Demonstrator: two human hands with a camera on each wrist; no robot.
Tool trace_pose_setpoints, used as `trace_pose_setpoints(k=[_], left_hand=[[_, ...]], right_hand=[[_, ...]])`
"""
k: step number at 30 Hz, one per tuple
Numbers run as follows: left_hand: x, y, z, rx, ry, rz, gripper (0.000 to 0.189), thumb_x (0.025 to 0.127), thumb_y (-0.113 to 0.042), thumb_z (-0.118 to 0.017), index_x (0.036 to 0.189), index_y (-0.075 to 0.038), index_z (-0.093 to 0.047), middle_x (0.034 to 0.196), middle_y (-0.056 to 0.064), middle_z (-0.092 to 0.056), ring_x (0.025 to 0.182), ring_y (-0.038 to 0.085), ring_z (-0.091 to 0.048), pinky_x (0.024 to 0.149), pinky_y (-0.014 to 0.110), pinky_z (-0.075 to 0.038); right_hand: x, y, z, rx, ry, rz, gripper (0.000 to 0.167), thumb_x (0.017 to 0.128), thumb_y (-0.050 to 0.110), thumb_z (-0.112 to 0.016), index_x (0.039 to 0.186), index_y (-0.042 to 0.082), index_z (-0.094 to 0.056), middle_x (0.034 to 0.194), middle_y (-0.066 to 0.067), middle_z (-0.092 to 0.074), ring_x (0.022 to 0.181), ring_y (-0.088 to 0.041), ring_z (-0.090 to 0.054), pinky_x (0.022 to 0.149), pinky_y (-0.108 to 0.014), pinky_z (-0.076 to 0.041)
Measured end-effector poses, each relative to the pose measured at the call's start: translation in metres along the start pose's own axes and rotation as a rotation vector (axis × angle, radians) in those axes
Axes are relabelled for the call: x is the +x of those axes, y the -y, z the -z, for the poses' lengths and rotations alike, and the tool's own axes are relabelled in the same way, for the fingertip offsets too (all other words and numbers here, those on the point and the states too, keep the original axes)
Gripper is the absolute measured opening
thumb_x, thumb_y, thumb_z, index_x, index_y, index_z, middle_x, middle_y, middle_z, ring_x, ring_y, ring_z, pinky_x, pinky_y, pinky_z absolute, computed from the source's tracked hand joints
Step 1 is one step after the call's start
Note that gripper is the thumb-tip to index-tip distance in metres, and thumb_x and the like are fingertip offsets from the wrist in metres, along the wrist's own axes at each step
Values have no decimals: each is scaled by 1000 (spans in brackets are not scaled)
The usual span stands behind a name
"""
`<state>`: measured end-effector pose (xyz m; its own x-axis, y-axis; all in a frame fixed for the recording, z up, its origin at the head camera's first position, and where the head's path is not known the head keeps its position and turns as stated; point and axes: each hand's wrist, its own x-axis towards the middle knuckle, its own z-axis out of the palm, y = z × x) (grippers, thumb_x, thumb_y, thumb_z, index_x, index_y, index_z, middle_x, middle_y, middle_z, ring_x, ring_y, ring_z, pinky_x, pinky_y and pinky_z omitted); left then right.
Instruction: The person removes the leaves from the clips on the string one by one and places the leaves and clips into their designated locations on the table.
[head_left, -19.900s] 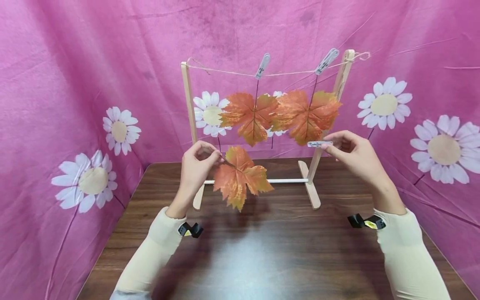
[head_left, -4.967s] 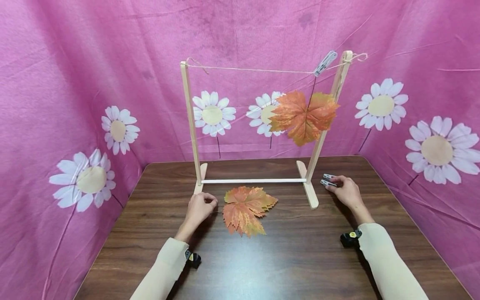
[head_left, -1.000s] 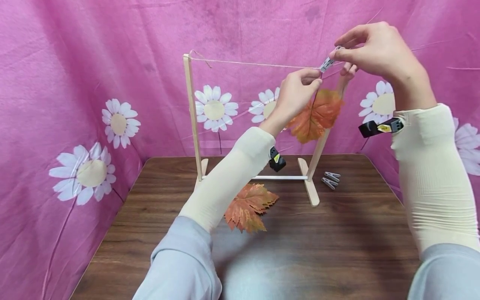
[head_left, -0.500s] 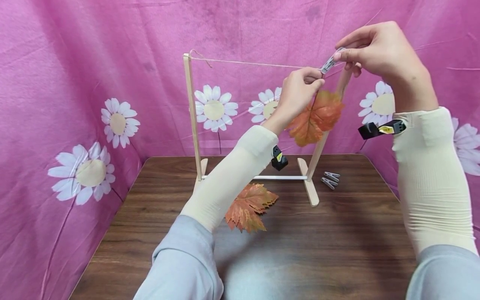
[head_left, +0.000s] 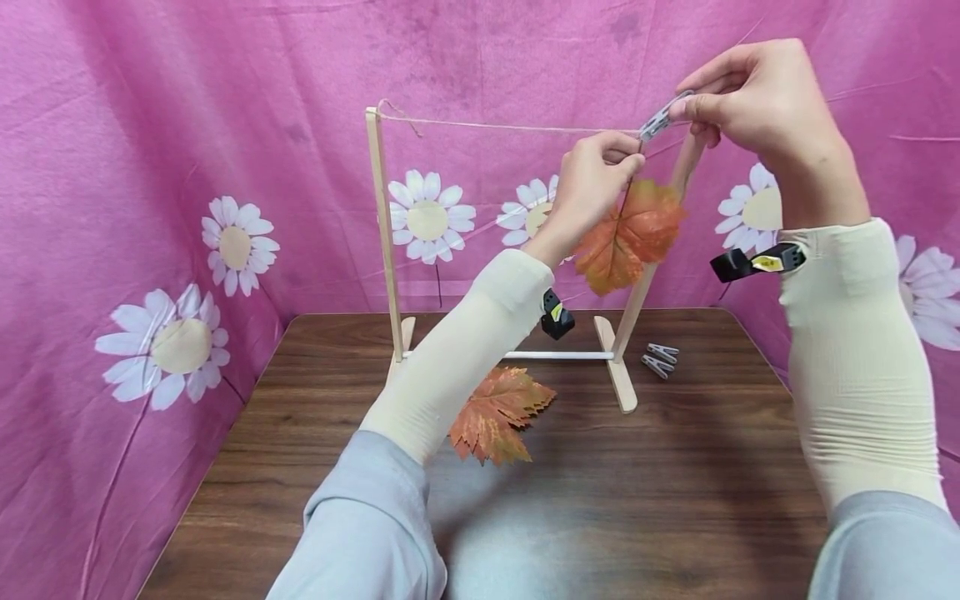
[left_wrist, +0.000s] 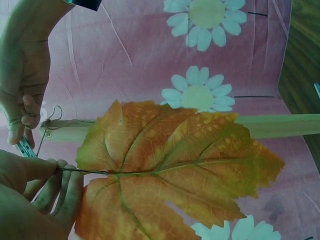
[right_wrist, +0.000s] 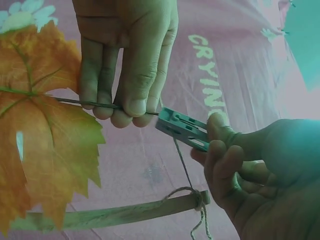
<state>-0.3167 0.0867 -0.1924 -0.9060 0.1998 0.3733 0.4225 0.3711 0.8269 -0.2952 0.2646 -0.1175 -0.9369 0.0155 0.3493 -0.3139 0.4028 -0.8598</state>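
Note:
My left hand [head_left: 592, 179] pinches the thin dark stem [right_wrist: 70, 101] of an orange maple-like leaf [head_left: 633, 237] between thumb and fingers. The leaf hangs below that hand, near the stand's right post. Between thumb and fingers, my right hand [head_left: 776, 108] grips the handle end of a grey clothespin [head_left: 656, 122]. The clothespin's nose meets the stem's tip in the right wrist view, where the twine [right_wrist: 182, 157] passes right by it. Whether the clothespin still bites the stem or twine, I cannot tell.
The wooden stand [head_left: 384, 233] carries the twine between its two posts, with a white rod [head_left: 562, 356] low down. Stacked orange leaves [head_left: 498, 417] lie on the brown table [head_left: 637, 500], partly behind my left forearm. Two grey clothespins [head_left: 658, 367] lie beside the stand's right foot.
A second hanging leaf has come off the twine since the oldest frame; leaves and two clothespins now lie on the table. Both hands have risen to the last hanging leaf, barely shifting over the last second.

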Motion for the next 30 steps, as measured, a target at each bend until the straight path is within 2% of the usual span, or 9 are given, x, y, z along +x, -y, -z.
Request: trace_pose_setpoints(k=[6, 17, 23, 30], left_hand=[[0, 1, 4, -20, -11, 3, 18, 103, -18, -71, 120, -14, -78, 106, -4, -81, 84, 3, -73, 75, 9, -52], [-4, 7, 11, -104, -14, -26, 18, 103, -13, -70, 119, -7, -77, 108, 3, -80, 86, 8, -76, 76, 10, -56], [-10, 12, 21, -152, -20, -61, 18, 103, -11, -70, 118, -4, -76, 106, 7, -80, 87, 10, -76, 78, 13, -58], [-18, 22, 35, -240, -44, -96, 15, 101, -6, -70, 113, 1, -76, 100, 12, -79, 87, 15, -75, 79, 18, -61]], right_hand=[[-1, 5, -3, 77, -61, 20, 19, 87, -1, -84, 80, 16, -80, 62, 6, -75, 42, -6, -62, 43, -17, -49], [-7, 5, -4, 189, -108, 76, 14, 86, -4, -83, 82, 9, -80, 63, 3, -75, 43, -7, -63, 44, -17, -51], [-13, 3, -2, 196, -112, 101, 12, 86, -4, -83, 86, 7, -81, 65, 3, -76, 43, -8, -62, 45, -17, -51], [-22, -1, 0, 297, -85, 96, 15, 84, -7, -85, 94, 3, -81, 72, -1, -79, 45, -10, -63, 44, -19, -50]])
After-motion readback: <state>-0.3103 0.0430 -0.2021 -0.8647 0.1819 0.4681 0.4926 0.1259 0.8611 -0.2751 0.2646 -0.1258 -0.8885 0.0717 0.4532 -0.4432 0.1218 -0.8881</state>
